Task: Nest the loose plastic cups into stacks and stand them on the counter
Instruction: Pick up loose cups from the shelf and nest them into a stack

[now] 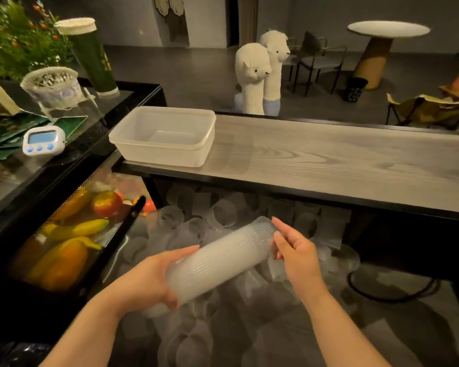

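Head view: left hand (146,276) grips the nested cup stack (217,258) sideways, right hand (294,252) pinches its rim end. Mid-nesting, I'd say; next it needs tipping upright onto the counter (342,165).

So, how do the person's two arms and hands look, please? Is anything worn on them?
Both forearms are bare as far as the picture shows: no sleeve is visible. The left hand and the right hand wear no glove, and I can see no ring, watch or bracelet. The nails look short and unpainted, though the picture is a little soft.
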The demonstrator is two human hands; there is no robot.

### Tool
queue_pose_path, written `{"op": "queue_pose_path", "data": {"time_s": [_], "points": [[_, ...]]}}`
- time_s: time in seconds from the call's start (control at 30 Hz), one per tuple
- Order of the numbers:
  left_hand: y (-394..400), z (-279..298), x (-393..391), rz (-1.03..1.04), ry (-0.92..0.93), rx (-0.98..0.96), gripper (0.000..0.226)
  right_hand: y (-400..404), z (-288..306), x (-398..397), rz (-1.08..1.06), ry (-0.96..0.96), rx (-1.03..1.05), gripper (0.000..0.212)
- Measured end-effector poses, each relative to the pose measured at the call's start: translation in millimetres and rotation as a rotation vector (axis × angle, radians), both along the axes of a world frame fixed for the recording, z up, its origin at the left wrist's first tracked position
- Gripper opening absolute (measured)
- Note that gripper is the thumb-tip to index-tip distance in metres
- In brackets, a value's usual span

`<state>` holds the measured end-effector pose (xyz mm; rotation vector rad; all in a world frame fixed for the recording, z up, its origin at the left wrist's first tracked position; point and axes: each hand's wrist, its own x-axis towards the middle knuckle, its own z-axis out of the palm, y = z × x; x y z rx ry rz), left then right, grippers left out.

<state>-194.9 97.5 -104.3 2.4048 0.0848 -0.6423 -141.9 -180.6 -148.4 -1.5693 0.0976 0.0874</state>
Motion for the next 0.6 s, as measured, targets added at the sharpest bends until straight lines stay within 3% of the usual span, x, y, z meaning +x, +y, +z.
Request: {"op": "queue_pose_path", "data": {"time_s": [0.2,0.3,0.37,0.43,0.6], "points": [[-11,-2,10,-0.007,-0.042,0.052,0.106,-12,1,-3,0.349,0.057,-0.212,0.032],[-10,-4,9,0.036,-0.03,0.058,0.107,-29,-15,13,0.178,0.179,-0.197,0.041],[-7,-5,8,0.067,-0.026,0.069,0.108,-38,-39,22,0.029,0.296,-0.581,0.045],[-3,-6,7,0.08,-0.033,0.083,0.109,-37,-63,15,0.11,0.401,-0.957,0.054],[-1,-4,2,0.064,-0.029,0.073,0.109,-15,-103,7,0.223,0.316,-1.008,0.062]]}}
